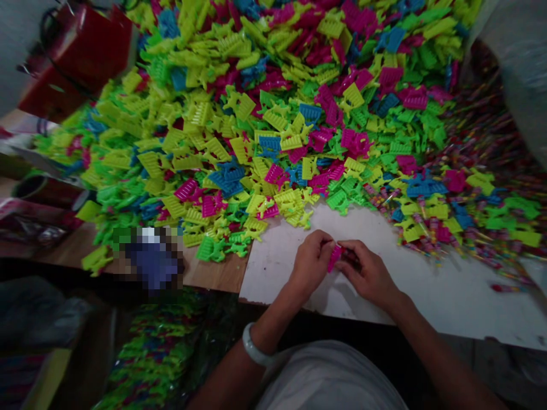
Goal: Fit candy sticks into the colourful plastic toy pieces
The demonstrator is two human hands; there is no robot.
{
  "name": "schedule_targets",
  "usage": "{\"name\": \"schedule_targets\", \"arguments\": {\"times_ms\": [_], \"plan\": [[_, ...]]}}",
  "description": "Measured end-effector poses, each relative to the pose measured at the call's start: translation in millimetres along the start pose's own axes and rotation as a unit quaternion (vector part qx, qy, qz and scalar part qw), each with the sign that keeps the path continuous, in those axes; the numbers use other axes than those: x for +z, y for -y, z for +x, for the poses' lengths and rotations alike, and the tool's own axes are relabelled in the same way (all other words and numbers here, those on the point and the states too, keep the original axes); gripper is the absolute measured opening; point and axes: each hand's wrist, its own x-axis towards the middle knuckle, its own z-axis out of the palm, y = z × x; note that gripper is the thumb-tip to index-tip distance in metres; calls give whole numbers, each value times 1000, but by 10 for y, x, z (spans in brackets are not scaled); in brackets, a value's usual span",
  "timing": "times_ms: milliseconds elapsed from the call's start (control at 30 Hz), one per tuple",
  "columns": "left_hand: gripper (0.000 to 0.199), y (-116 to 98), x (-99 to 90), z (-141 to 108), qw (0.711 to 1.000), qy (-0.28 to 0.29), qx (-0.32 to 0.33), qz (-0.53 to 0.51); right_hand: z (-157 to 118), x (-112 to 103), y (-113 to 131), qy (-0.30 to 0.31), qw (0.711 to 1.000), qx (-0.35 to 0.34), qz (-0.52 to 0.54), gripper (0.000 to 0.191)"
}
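Over the white board at the table's front edge, my two hands meet around a small pink plastic piece (334,258). My left hand (311,259) pinches this piece between thumb and fingers. From the other side my right hand (363,269) closes its fingertips near it, and a small dark red bit shows there; what it is I cannot make out. Just beyond the hands rises a big heap of ribbed plastic pieces (290,142) in yellow, green, pink and blue. Thin, colourful wrapped sticks (482,131) lie piled to the right, with several plastic pieces on top.
A red machine (81,62) stands at the back left. Rolls of material (47,191) lie below it. Below the table, a bag of similar pieces (149,353) sits at left. One loose stick (507,288) lies on the white board (427,296). Clear plastic (525,68) hangs at right.
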Motion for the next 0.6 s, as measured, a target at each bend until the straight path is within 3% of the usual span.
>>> {"name": "schedule_targets", "arguments": {"times_ms": [100, 267, 400, 600], "plan": [[10, -58, 27, 17, 999, -22, -29, -20, 61, -20, 91, 15, 990, -20, -136, 75], [10, -109, 76, -11, 997, -46, -54, -9, 107, 101, 51, -29, 957, -71, -281, 73], [13, -90, 59, -7, 995, -60, -71, 32, 105, 212, 20, -28, 954, -95, -283, 66], [12, -58, 58, 70, 998, -49, -31, 38, 103, 162, 49, -9, 983, -22, -182, 75]]}}
